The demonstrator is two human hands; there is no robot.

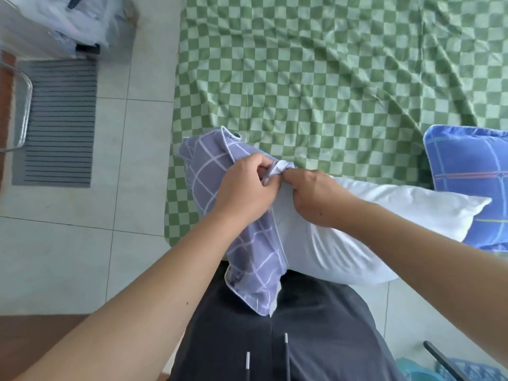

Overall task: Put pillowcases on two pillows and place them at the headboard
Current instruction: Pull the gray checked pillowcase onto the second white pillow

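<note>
A white pillow (pixel 384 215) lies across the near edge of the bed. Its left end is inside a purple grid-patterned pillowcase (pixel 217 166) that hangs down toward my legs. My left hand (pixel 244 185) pinches the pillowcase's open edge at the top. My right hand (pixel 313 196) grips the same bunched edge right beside it, resting on the pillow. A second pillow in a blue plaid case (pixel 472 177) sits on the bed at the right, partly cut off by the frame.
The bed carries a wrinkled green checked sheet (pixel 330 64). A grey striped mat (pixel 57 125) lies on the tiled floor to the left, with a metal chair frame (pixel 22 105) beside it and bagged items (pixel 79 20) at the top left.
</note>
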